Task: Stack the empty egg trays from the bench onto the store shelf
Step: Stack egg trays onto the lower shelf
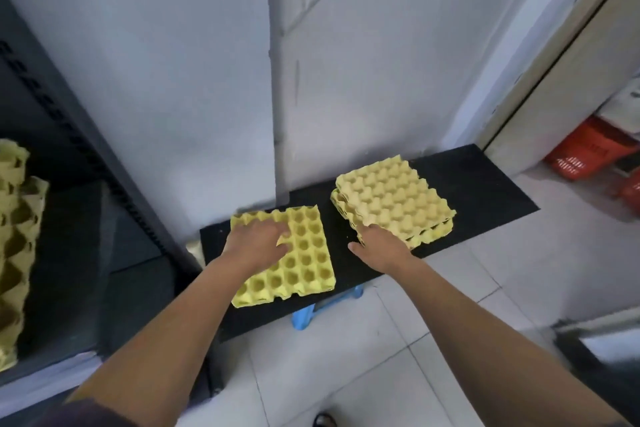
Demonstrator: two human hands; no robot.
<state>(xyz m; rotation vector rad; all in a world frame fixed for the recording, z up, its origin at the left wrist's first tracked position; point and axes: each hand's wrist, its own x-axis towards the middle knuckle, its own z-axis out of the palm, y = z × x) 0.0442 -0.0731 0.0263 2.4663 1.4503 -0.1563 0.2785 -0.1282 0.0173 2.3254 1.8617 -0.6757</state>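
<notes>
Partway through, I reckon: a pile of yellow trays (14,236) is up on the store shelf (104,218) to my left, but one loose tray (304,263) and a small stack (394,198) sit on the black worktop (485,184). My left hand (258,243) lies flat on the loose tray, fingers spread. My right hand (381,246) is at the stack's near corner, can't tell if it's gripping.

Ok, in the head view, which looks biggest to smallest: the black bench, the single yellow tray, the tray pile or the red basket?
1. The black bench.
2. The single yellow tray and the tray pile: about alike, and the single one sits nearer, so no ranking.
3. The red basket, partly in view.
</notes>
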